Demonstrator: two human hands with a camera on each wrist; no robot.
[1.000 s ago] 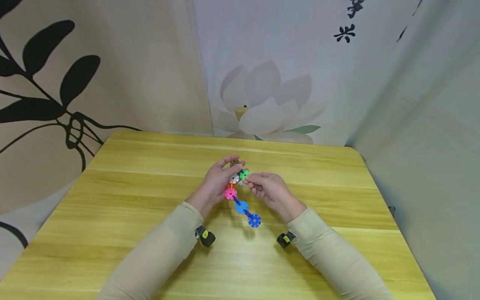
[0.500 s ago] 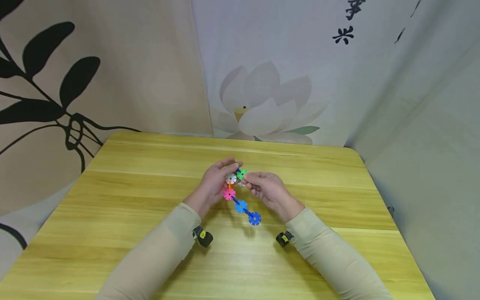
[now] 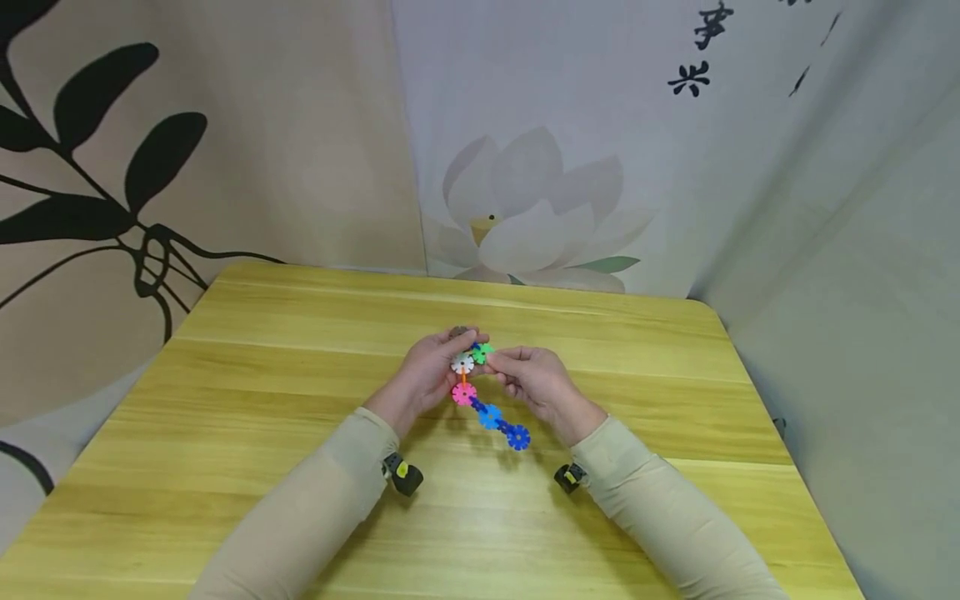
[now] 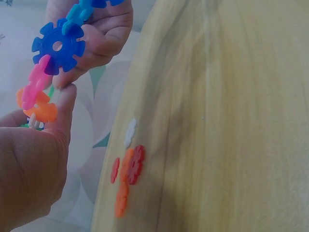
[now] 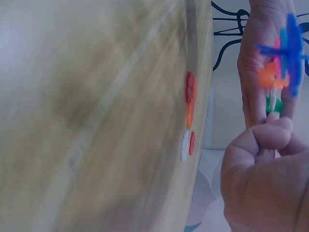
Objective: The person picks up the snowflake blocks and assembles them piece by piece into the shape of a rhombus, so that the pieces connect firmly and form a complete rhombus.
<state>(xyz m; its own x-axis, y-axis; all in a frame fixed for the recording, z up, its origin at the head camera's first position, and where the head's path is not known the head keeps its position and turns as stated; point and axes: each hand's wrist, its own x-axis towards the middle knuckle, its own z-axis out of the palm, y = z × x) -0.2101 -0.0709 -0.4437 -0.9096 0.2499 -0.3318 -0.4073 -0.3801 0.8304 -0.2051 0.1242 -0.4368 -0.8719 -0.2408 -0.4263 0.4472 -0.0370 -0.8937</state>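
A chain of slotted snowflake discs hangs between the hands above the table. From the head view it runs through a white disc (image 3: 462, 363), an orange one edge-on, a pink disc (image 3: 463, 394), a light blue disc (image 3: 490, 417) and a blue disc (image 3: 518, 437) at the loose end. My left hand (image 3: 420, 375) grips the chain near its white disc, thumb on top. With thumb and forefinger my right hand (image 3: 543, 383) pinches a green disc (image 3: 482, 354) right beside the left fingertips. A brownish disc (image 3: 459, 332) shows by the left fingers. The green disc's joint is partly hidden.
Loose discs lie on the wooden table (image 3: 300, 467) in both wrist views: red (image 4: 136, 164), orange (image 4: 121, 199) and white (image 4: 131, 133). A printed curtain (image 3: 555, 150) stands behind the table's far edge.
The chain's loose blue end has swung slightly to the right. Both hands have shifted only a little, and the right hand keeps its pinch on the green disc.
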